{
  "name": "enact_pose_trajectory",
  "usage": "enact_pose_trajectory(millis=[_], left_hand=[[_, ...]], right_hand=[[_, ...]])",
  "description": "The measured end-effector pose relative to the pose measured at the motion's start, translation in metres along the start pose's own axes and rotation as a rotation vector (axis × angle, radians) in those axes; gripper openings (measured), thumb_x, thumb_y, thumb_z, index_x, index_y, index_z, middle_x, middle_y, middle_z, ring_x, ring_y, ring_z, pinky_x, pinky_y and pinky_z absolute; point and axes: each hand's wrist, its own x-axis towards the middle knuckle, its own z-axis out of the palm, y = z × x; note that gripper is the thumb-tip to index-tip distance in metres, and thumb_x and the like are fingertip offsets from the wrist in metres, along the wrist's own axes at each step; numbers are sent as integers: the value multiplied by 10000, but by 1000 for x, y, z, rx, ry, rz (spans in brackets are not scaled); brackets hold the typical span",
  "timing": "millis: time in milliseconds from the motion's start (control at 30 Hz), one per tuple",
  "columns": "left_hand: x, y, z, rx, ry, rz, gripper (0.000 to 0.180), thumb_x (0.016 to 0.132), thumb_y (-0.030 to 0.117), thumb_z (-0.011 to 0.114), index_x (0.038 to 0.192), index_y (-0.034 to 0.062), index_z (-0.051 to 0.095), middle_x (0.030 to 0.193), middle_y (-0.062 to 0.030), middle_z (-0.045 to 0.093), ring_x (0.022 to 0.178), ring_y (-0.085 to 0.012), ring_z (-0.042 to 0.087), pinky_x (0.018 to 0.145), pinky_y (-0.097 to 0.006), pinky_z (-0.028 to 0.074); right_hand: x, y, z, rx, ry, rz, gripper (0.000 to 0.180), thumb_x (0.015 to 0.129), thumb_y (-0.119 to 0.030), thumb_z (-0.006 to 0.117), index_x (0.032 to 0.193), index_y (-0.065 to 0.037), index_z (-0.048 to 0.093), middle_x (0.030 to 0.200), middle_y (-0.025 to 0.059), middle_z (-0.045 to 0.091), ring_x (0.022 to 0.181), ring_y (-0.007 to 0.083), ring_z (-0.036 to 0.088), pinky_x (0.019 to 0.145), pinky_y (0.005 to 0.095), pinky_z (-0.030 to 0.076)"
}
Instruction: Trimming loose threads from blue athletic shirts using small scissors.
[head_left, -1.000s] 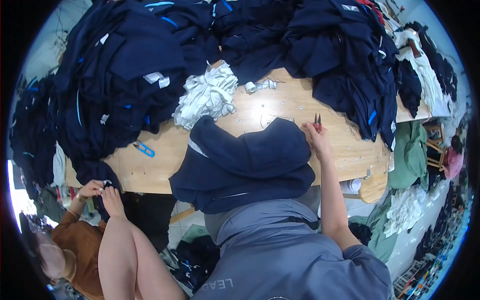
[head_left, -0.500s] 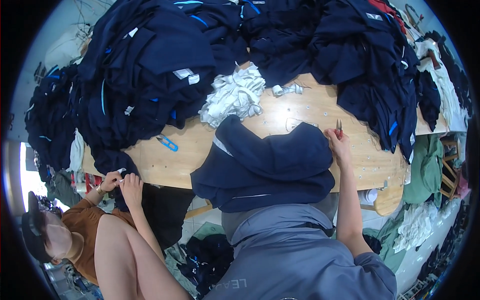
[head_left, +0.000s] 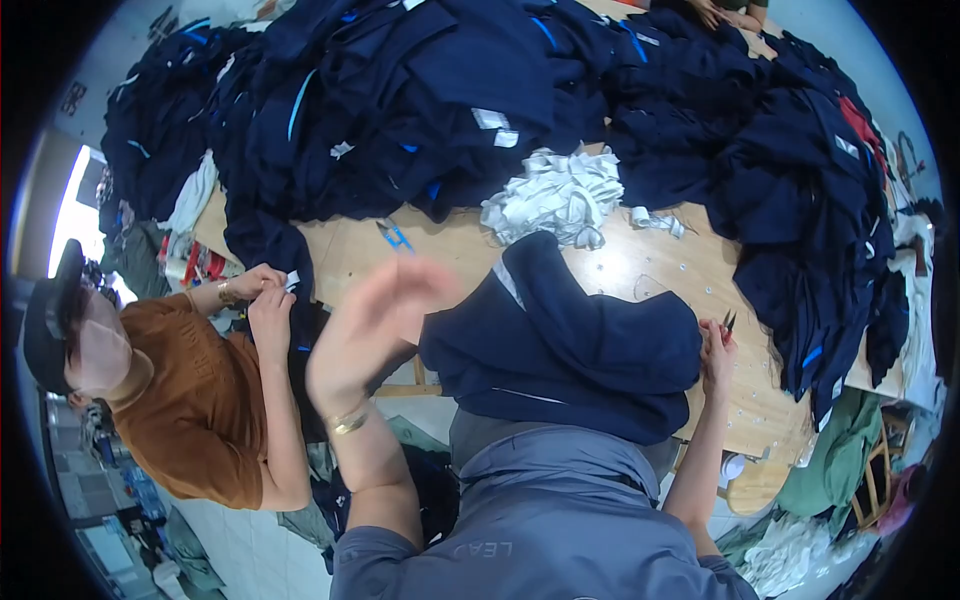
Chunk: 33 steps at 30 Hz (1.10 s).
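Your right hand (head_left: 714,352) sits at the right edge of the navy garment (head_left: 570,345), fingers closed around a small pair of dark snips (head_left: 728,322) whose tips poke up just above your knuckles. The heel of that hand presses against the garment's cloth. Your left hand (head_left: 375,320) is up in the air off the garment's left side, blurred, fingers loosely spread and holding nothing; there's a gold bracelet (head_left: 348,424) at its wrist.

The navy garment lies bunched in front of you on the wooden table (head_left: 640,270), its lower edge hanging over the table's near side toward your grey shirt. Just beyond the garment sits a heap of white cloth scraps (head_left: 556,196), with a few more white bits to the right of that heap. Behind and to both sides of the garment, big piles of navy clothing (head_left: 420,100) cover the far table. A small blue-handled tool (head_left: 395,236) lies on the bare wood, up and left of the garment.

Left of the garment, a person in a brown shirt (head_left: 200,400) works on a dark piece with both hands (head_left: 262,296) close together.
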Motion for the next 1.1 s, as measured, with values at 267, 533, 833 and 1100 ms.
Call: enact_pose_trajectory(millis=[267, 533, 833, 1100], left_hand=[[-47, -148, -47, 823, 551, -464, 116, 814, 131, 578, 862, 28, 600, 753, -158, 630, 746, -297, 630, 647, -361, 479], [-47, -170, -23, 841, 450, -243, 225, 750, 29, 617, 974, 41, 617, 932, -166, 600, 870, -287, 587, 735, -352, 469], [-16, -174, -52, 944, 751, -242, 137, 806, 153, 589, 848, 23, 593, 722, -149, 607, 707, -309, 604, 641, -384, 469], [-62, -187, -39, 728, 653, -527, 280, 827, 257, 618, 793, -21, 621, 613, -64, 612, 563, -110, 587, 531, -258, 452]], right_hand=[[-4, -23, 11, -59, -17, -47, 271, 880, -315, 562, 883, -57, 647, 504, -76, 380, 391, 19, 297, 367, 196, 206], [-21, -71, 43, -312, 68, -225, 241, 858, -238, 610, 919, -7, 645, 631, -51, 530, 467, 8, 355, 417, 187, 260], [-46, -87, 76, -269, -184, -332, 207, 870, -184, 592, 907, 15, 633, 670, -58, 527, 570, 13, 387, 509, 177, 279], [-56, -98, 77, -279, -242, -274, 173, 869, -165, 586, 888, -1, 637, 646, -79, 482, 544, 5, 358, 483, 174, 247]])
